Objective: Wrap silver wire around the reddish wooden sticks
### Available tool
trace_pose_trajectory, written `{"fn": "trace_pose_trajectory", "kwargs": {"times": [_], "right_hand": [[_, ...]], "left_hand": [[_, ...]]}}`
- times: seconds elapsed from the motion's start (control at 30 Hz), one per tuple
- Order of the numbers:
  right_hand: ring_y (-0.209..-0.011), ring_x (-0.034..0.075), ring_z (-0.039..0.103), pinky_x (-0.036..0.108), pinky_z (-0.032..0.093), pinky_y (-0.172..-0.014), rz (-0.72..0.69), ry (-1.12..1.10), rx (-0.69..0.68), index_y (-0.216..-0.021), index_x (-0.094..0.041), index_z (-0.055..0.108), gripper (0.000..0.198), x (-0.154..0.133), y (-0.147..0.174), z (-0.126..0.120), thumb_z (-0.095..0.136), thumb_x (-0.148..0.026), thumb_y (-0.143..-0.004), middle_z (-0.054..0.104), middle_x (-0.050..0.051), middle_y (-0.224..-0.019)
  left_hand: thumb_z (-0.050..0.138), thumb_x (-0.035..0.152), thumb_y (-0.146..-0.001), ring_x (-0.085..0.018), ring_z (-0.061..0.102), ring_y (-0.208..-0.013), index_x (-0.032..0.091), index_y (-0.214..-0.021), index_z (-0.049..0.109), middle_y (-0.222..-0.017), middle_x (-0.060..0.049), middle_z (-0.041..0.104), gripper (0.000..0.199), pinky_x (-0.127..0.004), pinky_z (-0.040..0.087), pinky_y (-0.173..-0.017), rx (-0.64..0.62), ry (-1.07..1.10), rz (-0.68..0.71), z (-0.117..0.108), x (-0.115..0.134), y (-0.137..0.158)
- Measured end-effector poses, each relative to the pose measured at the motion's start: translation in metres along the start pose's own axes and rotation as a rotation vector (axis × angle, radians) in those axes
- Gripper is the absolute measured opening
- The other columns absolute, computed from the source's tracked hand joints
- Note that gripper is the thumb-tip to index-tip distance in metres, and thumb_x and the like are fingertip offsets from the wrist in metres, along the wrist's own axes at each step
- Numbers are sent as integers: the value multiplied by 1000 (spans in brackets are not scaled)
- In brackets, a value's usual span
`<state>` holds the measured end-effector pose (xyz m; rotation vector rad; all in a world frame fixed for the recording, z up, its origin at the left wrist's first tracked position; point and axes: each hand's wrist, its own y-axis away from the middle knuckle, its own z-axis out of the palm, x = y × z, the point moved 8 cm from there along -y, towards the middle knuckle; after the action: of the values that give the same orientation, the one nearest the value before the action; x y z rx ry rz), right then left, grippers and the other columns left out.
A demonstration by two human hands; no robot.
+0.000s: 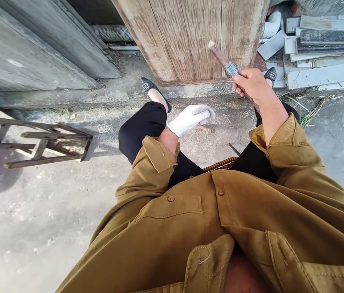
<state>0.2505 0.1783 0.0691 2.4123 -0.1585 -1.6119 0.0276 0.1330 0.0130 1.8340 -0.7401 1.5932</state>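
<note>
My right hand (249,84) is bare and wrapped round a short wooden stick (220,55). Silvery wire (231,69) is wound in a thick coil about the stick, just beyond my fingers. The stick tilts up and to the left, its pale end farthest from me. Lower and to the left, my left hand (192,119) wears a white glove, its fingers curled together. A thin strand of wire (217,97) runs from near those fingertips up toward the coil; the exact grip is hidden. A forked piece of wood (205,129) shows just beyond the glove, on the ground.
A worn wooden panel (187,36) stands ahead, by a low concrete ledge (99,95). Stacked boards (327,73) and a white pipe (272,25) are at the far right. To the left stands a wooden frame (50,142). A striped seat edge (220,163) shows between my legs.
</note>
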Motion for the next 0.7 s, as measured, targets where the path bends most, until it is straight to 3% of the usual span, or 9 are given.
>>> {"fn": "trace_pose_trajectory", "kwargs": {"times": [0.07,0.13,0.23,0.33,0.47,0.57,0.63,0.7], "right_hand": [[-69,16,58,30,50,-69,44,233,-29,-82,-21,64,41,6,-2,2,75,-39,-116,61,3,-72],[-75,18,64,31,52,-78,75,483,-143,-81,-18,70,33,9,1,11,79,-26,-112,62,3,-71],[-69,15,61,30,47,-75,164,763,-491,-76,-15,74,32,20,17,38,83,-17,-107,64,2,-66],[-57,7,50,27,36,-67,223,818,-776,-75,-9,76,34,25,38,64,83,-12,-108,64,-2,-61],[-56,1,50,23,33,-67,228,704,-964,-78,-4,77,32,26,53,80,79,-7,-109,62,-6,-60],[-57,3,55,20,36,-65,103,470,-1042,-78,-8,76,32,15,56,81,77,-6,-110,66,-5,-64],[-57,5,55,19,38,-61,-27,225,-991,-79,-11,75,32,0,53,75,84,-20,-108,67,-4,-67],[-56,6,52,20,39,-56,-180,-119,-810,-83,-13,73,41,-22,44,57,93,-43,-103,65,-3,-69]], "left_hand": [[76,83,-99,-12,51,-52,16,-101,82,-63,1,60,67,-24,38,-50,27,-20,41,-4,5,2],[74,86,-100,-13,53,-54,16,-99,82,-65,0,62,70,-26,42,-54,79,-66,58,-7,8,4],[71,83,-102,-16,62,-62,17,-94,81,-67,-1,66,68,-28,51,-66,144,-150,32,-8,11,6],[72,79,-102,-18,68,-71,17,-90,80,-69,-2,69,64,-30,56,-75,164,-195,12,-6,14,6],[73,75,-102,-19,70,-74,18,-88,77,-71,-4,72,58,-30,57,-76,238,-181,-19,-14,10,4],[74,69,-104,-19,70,-72,19,-89,76,-76,-4,73,53,-29,56,-71,269,-166,-40,-17,4,1],[74,62,-107,-18,69,-70,19,-90,75,-76,-4,72,46,-29,56,-68,252,-120,-65,-13,0,0],[72,53,-109,-17,68,-67,19,-91,75,-75,-5,72,39,-31,58,-66,183,-49,-94,-4,-3,-2]]}}
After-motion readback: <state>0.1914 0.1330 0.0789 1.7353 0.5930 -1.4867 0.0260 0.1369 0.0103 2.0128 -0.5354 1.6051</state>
